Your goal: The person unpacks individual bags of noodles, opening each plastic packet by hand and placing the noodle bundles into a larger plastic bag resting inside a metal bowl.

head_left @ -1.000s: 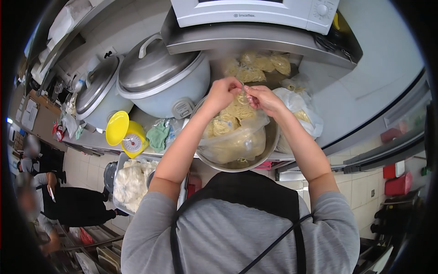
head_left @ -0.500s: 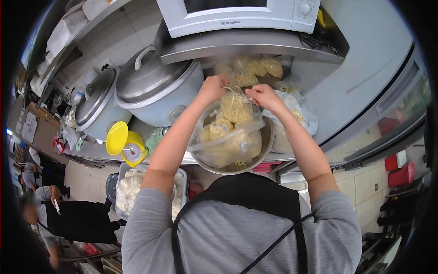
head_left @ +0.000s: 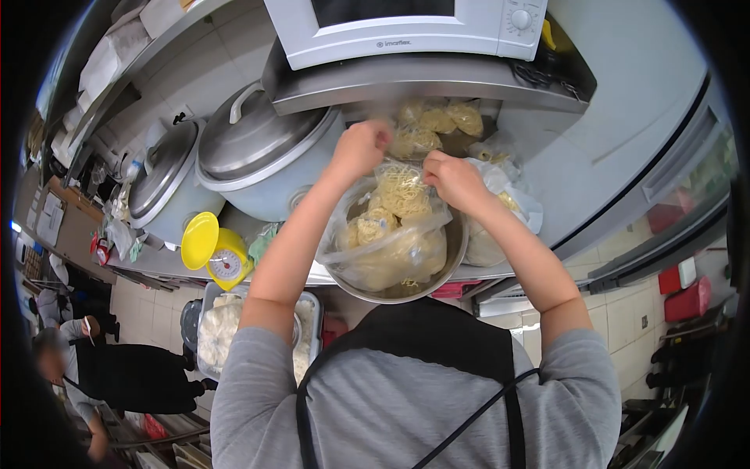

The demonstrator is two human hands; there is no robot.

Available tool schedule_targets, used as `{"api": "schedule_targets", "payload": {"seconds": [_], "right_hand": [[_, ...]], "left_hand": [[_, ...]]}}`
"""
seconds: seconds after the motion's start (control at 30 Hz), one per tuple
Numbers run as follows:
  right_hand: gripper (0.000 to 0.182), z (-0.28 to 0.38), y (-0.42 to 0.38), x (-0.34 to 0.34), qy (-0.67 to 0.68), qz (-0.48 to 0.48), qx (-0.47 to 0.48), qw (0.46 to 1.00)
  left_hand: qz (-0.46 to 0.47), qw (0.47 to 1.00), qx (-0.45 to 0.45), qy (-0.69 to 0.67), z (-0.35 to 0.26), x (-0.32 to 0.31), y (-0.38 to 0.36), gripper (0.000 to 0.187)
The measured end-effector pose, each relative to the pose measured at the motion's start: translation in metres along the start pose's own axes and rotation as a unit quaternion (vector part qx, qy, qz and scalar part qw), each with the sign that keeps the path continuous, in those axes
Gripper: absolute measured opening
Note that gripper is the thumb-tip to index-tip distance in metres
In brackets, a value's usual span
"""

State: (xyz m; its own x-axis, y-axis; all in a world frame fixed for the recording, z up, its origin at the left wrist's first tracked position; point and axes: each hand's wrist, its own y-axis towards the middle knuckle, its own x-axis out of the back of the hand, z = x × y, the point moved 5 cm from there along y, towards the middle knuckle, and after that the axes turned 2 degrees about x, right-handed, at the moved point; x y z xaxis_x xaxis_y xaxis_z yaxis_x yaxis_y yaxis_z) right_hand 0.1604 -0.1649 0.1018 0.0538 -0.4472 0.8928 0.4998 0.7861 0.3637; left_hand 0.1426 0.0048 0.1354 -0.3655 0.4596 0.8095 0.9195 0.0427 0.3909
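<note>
A small clear bag of noodles (head_left: 403,187) sits over the steel bowl (head_left: 461,254), with a large plastic bag (head_left: 367,262) of more noodle packs inside that bowl. At the small bag's right top corner, my right hand (head_left: 455,180) pinches the plastic, fingers pressed together. My left hand (head_left: 364,147) is raised just above and left of the small bag; its fingers are curled and smeared by motion, and whether they hold anything cannot be made out. Behind the bowl lie several bagged noodle packs (head_left: 437,119).
A microwave (head_left: 406,35) stands on a steel shelf (head_left: 437,82) above the packs. Large lidded cookers (head_left: 258,133) and a yellow scale (head_left: 228,262) are at the left, a white bag (head_left: 519,205) right of the bowl. A co-worker (head_left: 133,363) stands far left.
My left hand has moved slightly up and left, away from the small bag's top. The small bag's stretched top has slackened, and my right hand has shifted slightly.
</note>
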Motion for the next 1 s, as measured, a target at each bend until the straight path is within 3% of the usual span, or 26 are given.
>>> {"api": "schedule_targets", "payload": {"seconds": [0.03,0.1,0.13,0.2,0.33,0.4,0.43,0.53,0.6,0.7,0.83,0.9,0.93,1.0], "right_hand": [[0.018,-0.001,0.001,-0.002,0.000,0.000,-0.002,1.000],[0.017,-0.004,0.003,-0.007,0.044,-0.036,-0.003,0.998],[0.017,-0.004,0.003,-0.009,0.044,-0.036,-0.002,0.998],[0.012,-0.006,0.003,-0.007,0.057,-0.072,-0.028,0.995],[0.012,-0.013,0.007,0.003,-0.008,-0.052,-0.021,0.998],[0.017,-0.014,0.010,0.013,0.084,-0.055,-0.034,0.994],[0.017,-0.013,0.011,0.014,0.086,-0.056,-0.035,0.994],[0.018,-0.009,0.015,0.015,0.093,-0.065,-0.034,0.993],[0.011,-0.007,0.016,0.007,0.195,0.001,-0.054,0.979],[0.015,-0.007,0.016,0.009,0.100,0.046,-0.033,0.993],[0.013,-0.017,0.019,0.015,-0.060,0.067,0.050,0.995],[0.011,-0.025,0.036,0.019,-0.142,0.008,0.052,0.988],[0.011,-0.016,0.037,0.030,-0.143,0.009,0.052,0.988],[0.015,0.002,0.037,0.071,-0.068,-0.158,0.098,0.980]], "left_hand": [[0.001,1.000,-0.001,-0.001,-0.004,-0.001,0.000,0.020],[0.155,0.981,-0.106,-0.054,-0.020,-0.017,-0.005,0.024],[0.155,0.981,-0.106,-0.054,-0.016,-0.023,-0.009,0.024],[0.138,0.982,-0.072,0.105,-0.005,-0.034,-0.015,0.024],[0.191,0.965,-0.023,0.181,-0.004,-0.010,-0.013,0.022],[0.248,0.963,-0.086,0.058,-0.016,0.006,-0.018,0.018],[0.250,0.963,-0.086,0.058,-0.013,0.008,-0.021,0.018],[0.216,0.968,-0.125,0.001,-0.012,0.014,-0.024,0.012],[0.200,0.954,-0.203,-0.090,-0.021,0.017,-0.034,0.009],[0.257,0.956,-0.141,-0.021,-0.017,0.003,-0.042,0.005],[0.183,0.969,-0.105,0.126,0.007,0.008,-0.030,0.007],[0.079,0.964,-0.227,0.111,0.000,0.018,-0.017,0.006],[0.079,0.965,-0.227,0.110,-0.009,0.029,-0.017,0.006],[-0.007,0.978,-0.206,0.040,-0.022,0.062,-0.011,0.008]]}}
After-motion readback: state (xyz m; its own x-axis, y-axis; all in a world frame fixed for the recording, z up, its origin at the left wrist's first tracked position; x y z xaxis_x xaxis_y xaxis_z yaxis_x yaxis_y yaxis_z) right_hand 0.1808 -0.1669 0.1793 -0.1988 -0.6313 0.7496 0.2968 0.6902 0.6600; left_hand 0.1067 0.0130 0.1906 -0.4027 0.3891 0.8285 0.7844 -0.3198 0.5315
